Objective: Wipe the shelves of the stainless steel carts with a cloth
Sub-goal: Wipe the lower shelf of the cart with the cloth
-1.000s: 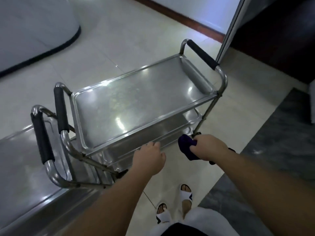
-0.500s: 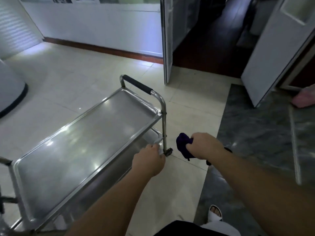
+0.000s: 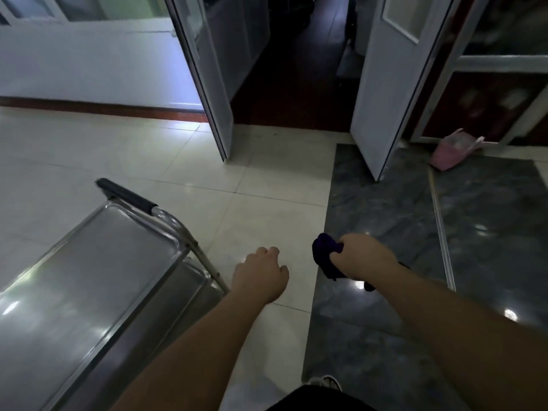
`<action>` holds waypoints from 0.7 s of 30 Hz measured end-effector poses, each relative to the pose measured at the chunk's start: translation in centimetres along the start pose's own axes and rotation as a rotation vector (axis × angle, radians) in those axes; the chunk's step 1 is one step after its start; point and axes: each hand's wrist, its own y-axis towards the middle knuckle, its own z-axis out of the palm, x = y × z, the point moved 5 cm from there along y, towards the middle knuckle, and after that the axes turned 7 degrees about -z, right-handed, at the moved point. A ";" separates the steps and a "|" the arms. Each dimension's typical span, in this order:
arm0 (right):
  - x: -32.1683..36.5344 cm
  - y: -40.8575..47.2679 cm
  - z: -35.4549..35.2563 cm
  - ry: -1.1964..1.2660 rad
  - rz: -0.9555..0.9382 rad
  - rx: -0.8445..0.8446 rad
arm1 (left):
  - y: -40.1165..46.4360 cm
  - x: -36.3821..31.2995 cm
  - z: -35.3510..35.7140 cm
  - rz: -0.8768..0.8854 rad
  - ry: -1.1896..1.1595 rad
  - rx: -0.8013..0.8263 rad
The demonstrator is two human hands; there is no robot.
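- The stainless steel cart [image 3: 89, 280] stands at my lower left, its top shelf [image 3: 74, 292] bare and glinting, a lower shelf [image 3: 189, 280] showing beneath its right end, the black-gripped handle [image 3: 127, 195] at the far end.
- My right hand [image 3: 363, 259] grips the bunched dark purple cloth [image 3: 326, 253], fingers curled tight round it, well clear of the cart and over the dark marble floor strip [image 3: 385, 218].
- My left hand [image 3: 261, 274] hangs just beside the cart's corner post [image 3: 204, 259], fingers loosely bent, holding nothing, touching nothing I can make out.
- I judge the wiping paused: cloth off the steel, me between passes or carts.
- Next move calls for bringing the cloth onto a shelf, pressing flat.
- Beyond: pale floor tiles [image 3: 148, 161], two open doors [image 3: 207, 69], a pink bag [image 3: 453, 148] by the frame.
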 end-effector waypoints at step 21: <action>4.0 29.3 -9.6 0.050 0.140 0.006 | 33.1 1.2 -12.2 0.104 0.068 0.040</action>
